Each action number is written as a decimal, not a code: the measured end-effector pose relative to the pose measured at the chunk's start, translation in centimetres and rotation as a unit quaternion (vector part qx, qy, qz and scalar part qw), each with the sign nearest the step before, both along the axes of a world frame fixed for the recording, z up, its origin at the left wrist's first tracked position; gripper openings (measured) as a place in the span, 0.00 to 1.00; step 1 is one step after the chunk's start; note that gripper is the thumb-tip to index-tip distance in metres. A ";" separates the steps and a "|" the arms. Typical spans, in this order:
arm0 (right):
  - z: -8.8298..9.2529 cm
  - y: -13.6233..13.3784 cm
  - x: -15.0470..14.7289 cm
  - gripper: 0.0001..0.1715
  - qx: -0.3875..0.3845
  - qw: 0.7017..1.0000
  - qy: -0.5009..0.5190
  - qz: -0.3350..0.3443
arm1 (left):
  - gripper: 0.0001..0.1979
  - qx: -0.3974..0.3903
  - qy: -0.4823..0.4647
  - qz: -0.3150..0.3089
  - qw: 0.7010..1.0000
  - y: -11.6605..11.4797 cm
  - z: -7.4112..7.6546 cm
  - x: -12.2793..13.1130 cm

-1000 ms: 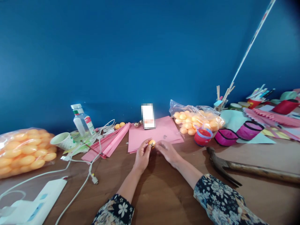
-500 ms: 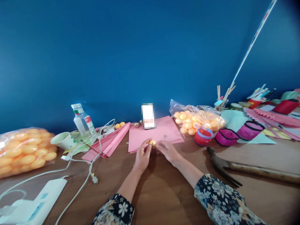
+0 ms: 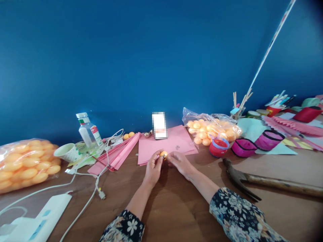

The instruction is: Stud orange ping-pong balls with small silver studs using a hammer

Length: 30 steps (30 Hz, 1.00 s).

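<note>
Both hands meet at the middle of the wooden table [image 3: 176, 208]. My left hand [image 3: 153, 168] pinches a small orange ball [image 3: 164, 154] between thumb and fingers. My right hand [image 3: 180, 163] lies beside it, fingertips closed against the same ball from the right. The ball hovers over the near edge of a stack of pink paper sheets [image 3: 166, 143]. What the fingertips do on the ball is too small to make out.
A clear bag of orange balls [image 3: 212, 129] lies at back right, another bag [image 3: 25, 164] at far left. Red and magenta cups [image 3: 243, 147], a hammer [image 3: 264, 181], a bottle [image 3: 88, 129], a paper cup [image 3: 67, 151], white cables [image 3: 96, 181] and folded pink strips [image 3: 118, 153] surround the hands.
</note>
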State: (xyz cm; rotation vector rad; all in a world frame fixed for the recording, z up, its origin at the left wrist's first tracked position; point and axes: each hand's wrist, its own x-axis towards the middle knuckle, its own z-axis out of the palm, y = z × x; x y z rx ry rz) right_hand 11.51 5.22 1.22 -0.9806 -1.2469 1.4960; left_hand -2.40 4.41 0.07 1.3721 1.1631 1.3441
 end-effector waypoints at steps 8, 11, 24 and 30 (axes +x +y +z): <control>0.0 0.1 0.0 0.18 -0.010 1.000 0.001 -0.002 | 0.17 -0.002 -0.004 0.001 1.000 0.0 0.2 0.1; -0.1 0.1 -0.1 0.17 -0.015 1.000 0.013 -0.009 | 0.17 0.004 -0.006 -0.001 1.000 0.1 0.0 0.2; -0.2 0.1 -0.2 0.18 -0.026 0.998 0.047 -0.024 | 0.17 0.017 0.015 0.000 1.000 0.0 0.0 0.2; -0.9 0.3 -0.3 0.18 -0.024 0.998 0.037 -0.051 | 0.17 0.013 0.013 0.009 1.000 0.2 -0.4 0.2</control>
